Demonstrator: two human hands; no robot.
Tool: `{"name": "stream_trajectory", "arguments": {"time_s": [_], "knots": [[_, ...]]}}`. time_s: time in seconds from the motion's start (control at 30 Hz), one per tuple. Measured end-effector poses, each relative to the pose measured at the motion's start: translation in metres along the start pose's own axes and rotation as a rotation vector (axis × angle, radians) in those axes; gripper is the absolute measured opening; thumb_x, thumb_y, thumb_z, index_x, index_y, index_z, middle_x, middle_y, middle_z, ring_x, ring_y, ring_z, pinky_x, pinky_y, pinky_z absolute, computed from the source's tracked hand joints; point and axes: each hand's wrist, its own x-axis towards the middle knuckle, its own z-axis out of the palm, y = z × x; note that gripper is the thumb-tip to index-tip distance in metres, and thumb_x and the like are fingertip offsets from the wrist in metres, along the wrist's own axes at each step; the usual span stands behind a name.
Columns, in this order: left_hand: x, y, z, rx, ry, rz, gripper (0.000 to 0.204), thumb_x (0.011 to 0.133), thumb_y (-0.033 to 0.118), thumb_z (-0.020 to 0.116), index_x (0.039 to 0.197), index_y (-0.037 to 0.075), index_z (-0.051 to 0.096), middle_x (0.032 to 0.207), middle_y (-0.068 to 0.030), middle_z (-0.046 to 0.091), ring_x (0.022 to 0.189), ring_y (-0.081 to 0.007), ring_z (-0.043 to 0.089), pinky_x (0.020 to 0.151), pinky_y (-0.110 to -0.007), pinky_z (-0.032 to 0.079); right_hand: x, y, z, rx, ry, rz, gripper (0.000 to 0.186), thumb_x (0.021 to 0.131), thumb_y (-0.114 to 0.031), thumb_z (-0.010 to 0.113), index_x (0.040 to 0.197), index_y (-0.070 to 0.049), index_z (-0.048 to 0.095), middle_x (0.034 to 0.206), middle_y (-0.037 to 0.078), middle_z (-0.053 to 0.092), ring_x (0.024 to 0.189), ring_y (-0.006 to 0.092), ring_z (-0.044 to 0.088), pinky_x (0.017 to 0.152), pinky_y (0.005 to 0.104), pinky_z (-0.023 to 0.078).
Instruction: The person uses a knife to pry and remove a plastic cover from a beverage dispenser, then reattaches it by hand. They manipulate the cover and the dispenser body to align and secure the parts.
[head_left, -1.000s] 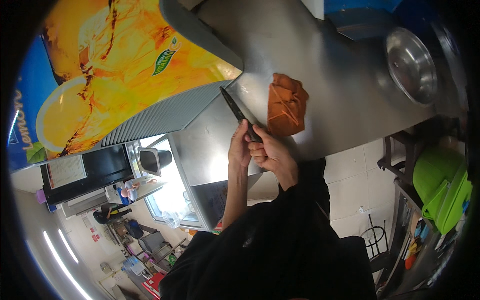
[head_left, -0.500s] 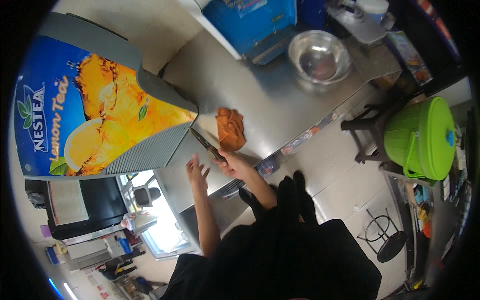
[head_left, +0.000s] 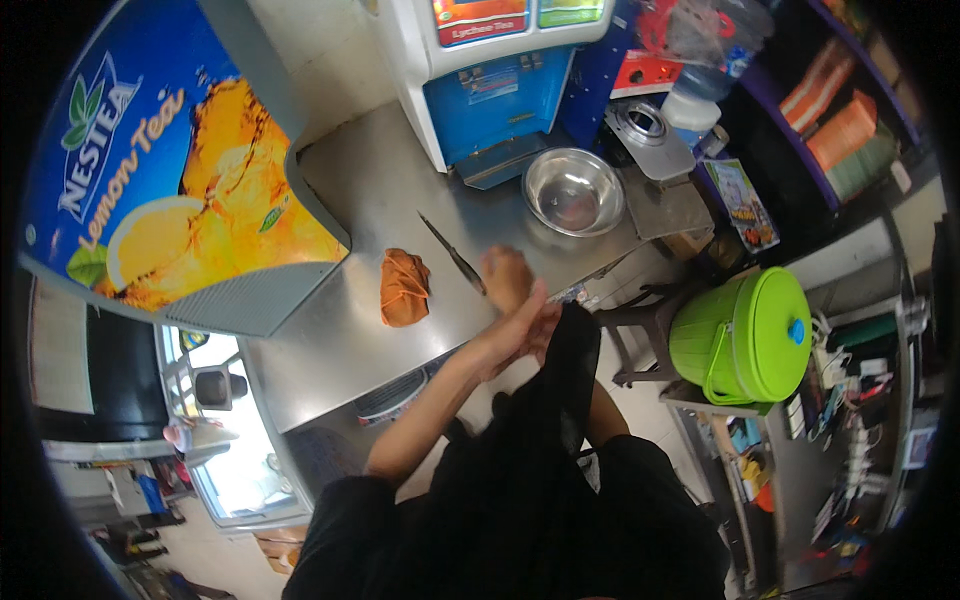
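Observation:
A knife (head_left: 452, 253) with a dark handle lies flat on the steel counter (head_left: 330, 345), blade pointing away from me. My right hand (head_left: 506, 276) rests on the counter right beside the handle's end, not wrapped around it. My left hand (head_left: 523, 328) is at the counter's front edge, just under the right wrist, fingers stretched and holding nothing. A crumpled orange cloth (head_left: 404, 288) sits on the counter a short way left of the knife.
A steel bowl (head_left: 573, 190) stands behind the knife, in front of a blue and white drink dispenser (head_left: 490, 80). A large blue and yellow drink machine (head_left: 170, 200) fills the left. A green lidded bucket (head_left: 745, 335) and a stool (head_left: 640, 345) stand to the right.
The view has swung and the counter sits more central. My right hand held the knife by the cloth before; now the knife lies on the counter and the hand is off its handle.

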Motion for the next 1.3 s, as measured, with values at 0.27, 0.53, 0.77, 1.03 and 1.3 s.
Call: {"name": "stream_trajectory", "arguments": {"time_s": [0.27,0.53,0.77,1.03,1.3], "knots": [[-0.057,0.024,0.092,0.074,-0.664,1.059,0.030,0.095,0.027,0.038,0.105,0.000,0.049,0.088,-0.0113,0.055,0.084,-0.0245,0.055,0.077,-0.035,0.044,0.170,0.132,-0.043,-0.399,0.012,0.109,0.032,0.078,-0.026,0.060,0.102,-0.005,0.062,0.096,0.020,0.063,0.089,0.0334,0.061,0.074,0.0413,0.049],[-0.016,-0.037,-0.061,0.027,-0.201,0.726,0.050,0.097,0.041,0.025,0.122,0.002,0.044,0.111,-0.0077,0.056,0.107,-0.0151,0.049,0.089,-0.030,0.038,0.223,0.222,0.011,-0.448,0.004,-0.213,0.023,0.080,-0.027,0.057,0.085,-0.006,0.065,0.081,0.013,0.064,0.077,0.0285,0.062,0.068,0.0377,0.048],[-0.050,-0.132,-0.142,-0.109,0.269,0.568,0.050,0.097,0.044,0.024,0.119,0.005,0.047,0.110,-0.0075,0.057,0.104,-0.0161,0.051,0.088,-0.031,0.039,0.234,0.193,0.000,-0.660,0.140,-0.030,0.013,0.074,-0.017,0.062,0.078,-0.006,0.066,0.075,0.013,0.065,0.069,0.0281,0.064,0.065,0.0370,0.049],[-0.101,-0.177,-0.226,-0.373,0.711,0.547,0.044,0.096,0.041,0.034,0.113,0.004,0.050,0.103,-0.0067,0.058,0.095,-0.0142,0.053,0.081,-0.029,0.044,0.037,-0.062,0.001,0.964,-0.436,-0.032,0.022,0.087,-0.016,0.059,0.105,-0.004,0.061,0.094,0.005,0.060,0.076,0.0086,0.057,0.062,0.0221,0.050],[-0.129,-0.206,-0.358,-0.523,0.968,0.686,0.041,0.093,0.036,0.044,0.109,0.000,0.051,0.097,-0.0103,0.059,0.087,-0.0177,0.058,0.080,-0.031,0.047,-0.137,-0.247,0.155,0.953,-0.796,-0.049,0.011,0.080,-0.007,0.065,0.089,-0.001,0.064,0.082,0.005,0.063,0.071,0.0087,0.059,0.050,0.0222,0.049]]}}
